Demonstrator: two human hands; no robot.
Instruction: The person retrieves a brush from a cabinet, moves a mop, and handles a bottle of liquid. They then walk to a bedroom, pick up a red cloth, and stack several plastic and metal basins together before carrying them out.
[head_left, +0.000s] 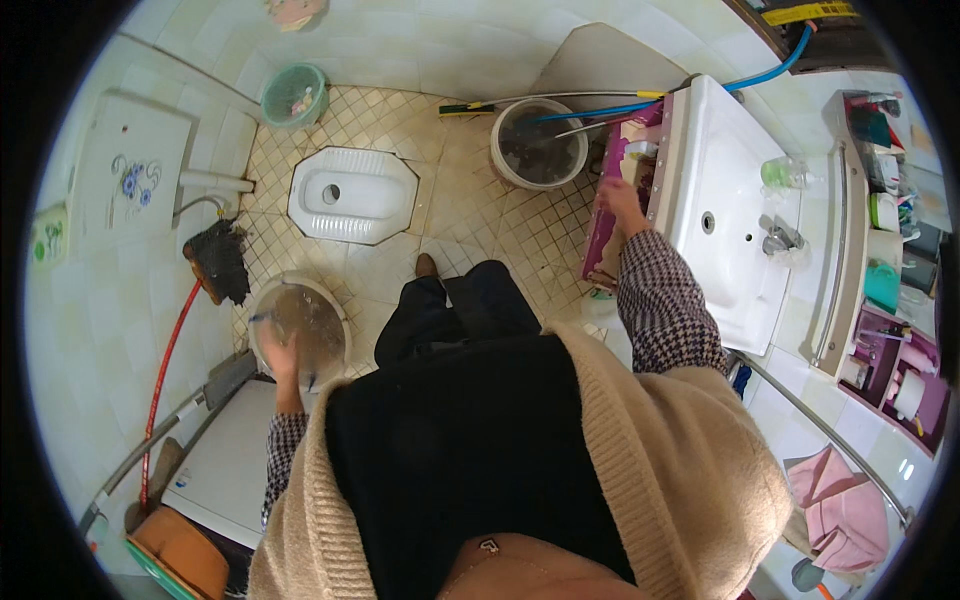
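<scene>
My left hand (280, 354) is over the near side of a pale plastic bucket (346, 341) of murky brownish water, fingers apart and nothing seen in them. Whether the fingertips touch the water is unclear. On the other side, my right hand (622, 201) is at the purple front (600, 225) of the vanity cabinet beneath a white washbasin (739, 217). Its fingers meet the cabinet's edge, but I cannot tell if they grip it. A bottle (640, 148) lies or stands inside the cabinet, just beyond that hand.
A white squat toilet (352, 195) is set in the tiled floor ahead. A second bucket (538, 144) of dark water holds long handles. A green basin (295, 95) sits by the wall. A dark broom head (217, 261) and a white washing machine (225, 457) are at left.
</scene>
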